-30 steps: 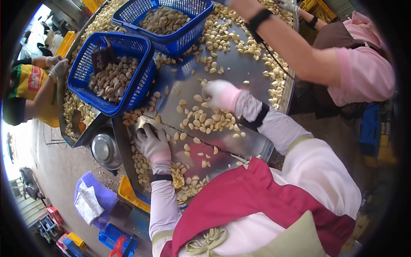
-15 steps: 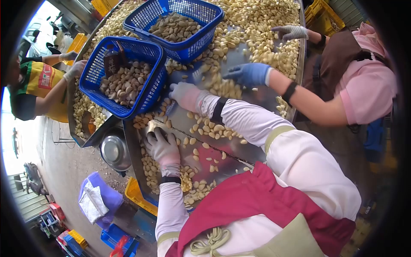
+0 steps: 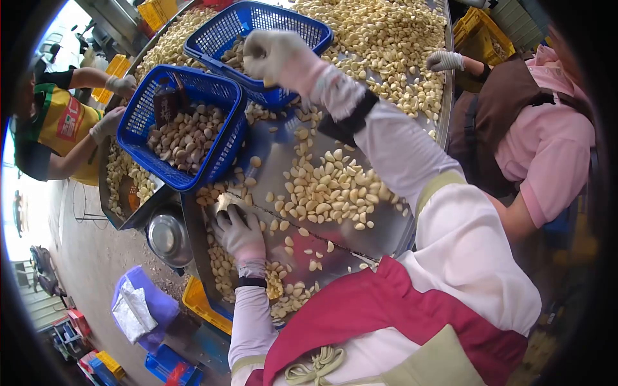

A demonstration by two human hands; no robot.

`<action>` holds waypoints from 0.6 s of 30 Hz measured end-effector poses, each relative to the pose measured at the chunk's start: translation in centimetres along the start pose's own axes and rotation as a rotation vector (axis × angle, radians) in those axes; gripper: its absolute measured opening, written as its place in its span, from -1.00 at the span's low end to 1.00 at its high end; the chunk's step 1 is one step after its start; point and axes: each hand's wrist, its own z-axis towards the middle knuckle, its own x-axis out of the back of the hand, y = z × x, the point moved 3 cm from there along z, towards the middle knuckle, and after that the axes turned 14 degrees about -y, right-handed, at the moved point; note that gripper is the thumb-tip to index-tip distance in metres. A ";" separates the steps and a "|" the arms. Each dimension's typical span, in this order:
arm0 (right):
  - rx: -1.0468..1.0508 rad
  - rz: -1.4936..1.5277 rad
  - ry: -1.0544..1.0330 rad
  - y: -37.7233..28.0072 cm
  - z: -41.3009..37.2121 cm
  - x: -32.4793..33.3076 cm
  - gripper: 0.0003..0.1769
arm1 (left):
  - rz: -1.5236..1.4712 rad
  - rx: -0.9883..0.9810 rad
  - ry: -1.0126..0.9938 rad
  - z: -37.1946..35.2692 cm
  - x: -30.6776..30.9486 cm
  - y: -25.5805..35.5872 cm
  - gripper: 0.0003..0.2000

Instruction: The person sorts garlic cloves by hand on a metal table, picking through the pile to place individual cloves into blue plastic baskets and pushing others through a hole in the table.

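My left hand (image 3: 239,237), in a pale glove, lies with fingers spread over garlic cloves (image 3: 222,267) along the near-left edge of the metal table (image 3: 380,241). A pale lump (image 3: 226,201) sits just beyond its fingertips. My right hand (image 3: 283,59), gloved too, is raised over the near rim of the far blue basket (image 3: 293,19) with its fingers curled closed. A small pale clove shows at the hand's underside. Darker cloves lie in this basket, partly hidden by the hand. Loose peeled cloves (image 3: 331,190) spread over the metal below my right forearm.
Another blue basket (image 3: 219,174) holds brownish cloves and a dark packet. A big heap of cloves (image 3: 393,38) covers the table's far side. One co-worker (image 3: 547,128) stands at right, another (image 3: 61,128) at left. A metal bowl (image 3: 168,235) sits beside the table.
My right hand has risen from the table to above the far basket. More cloves lie spread on the near metal. The right co-worker's blue-gloved hand has gone from sight.
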 end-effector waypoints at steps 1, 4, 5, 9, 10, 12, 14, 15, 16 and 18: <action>-0.126 -0.047 0.026 0.7 1.1 1.5 -0.39 | -0.002 0.001 0.003 -0.1 -0.1 0.0 -0.49; -0.347 -0.068 0.153 3.4 1.7 5.0 0.07 | -0.009 -0.009 0.018 0.1 0.1 0.0 -0.51; -0.309 -0.004 0.164 4.0 0.7 5.1 0.03 | -0.017 0.000 0.014 0.1 0.2 0.1 -0.52; -0.345 -0.018 0.007 6.1 -4.5 5.4 -0.29 | -0.043 0.016 0.009 0.2 0.1 0.0 -0.53; -0.214 0.022 0.093 7.9 -5.5 5.6 -0.43 | -0.047 0.010 0.005 0.1 0.2 0.1 -0.53; -0.080 0.074 0.178 10.8 -5.8 5.1 -0.57 | -0.032 0.008 0.005 0.0 0.0 -0.1 -0.52; -0.242 0.124 0.792 13.7 -6.6 6.4 -0.70 | -0.003 -0.014 0.038 0.1 -0.2 -0.1 -0.52; -0.405 0.138 0.715 15.2 -6.7 6.5 -0.63 | -0.027 0.007 0.012 0.1 -0.2 -0.2 -0.52; -0.398 0.142 0.723 15.8 -6.5 6.3 -0.63 | -0.022 0.001 0.021 0.3 -0.3 -0.1 -0.52; -0.785 -0.519 0.369 17.4 -6.0 4.6 -0.42 | 0.013 0.005 0.032 0.1 -0.4 -0.1 -0.51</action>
